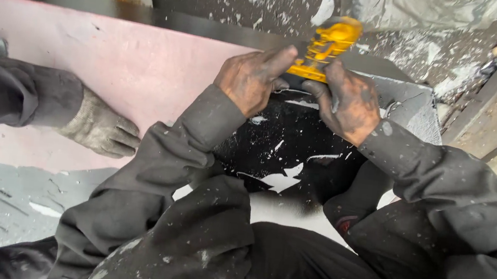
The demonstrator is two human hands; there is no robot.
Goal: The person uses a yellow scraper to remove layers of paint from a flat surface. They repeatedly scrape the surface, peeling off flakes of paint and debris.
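scraper (324, 48): blade hidden by hands | gloved co-worker (100, 129): cut off left

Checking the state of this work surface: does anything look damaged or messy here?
Yes. The pink panel has paint peeled away at its lower left, baring grey. White paint flakes litter the dark surface below both hands, left hand and right hand, which grip a yellow scraper. A gloved hand of another person rests on the panel.

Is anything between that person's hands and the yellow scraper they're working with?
Nothing visible: the left hand and right hand both grip the yellow scraper directly. The gloved hand of another person rests apart on the pink panel.
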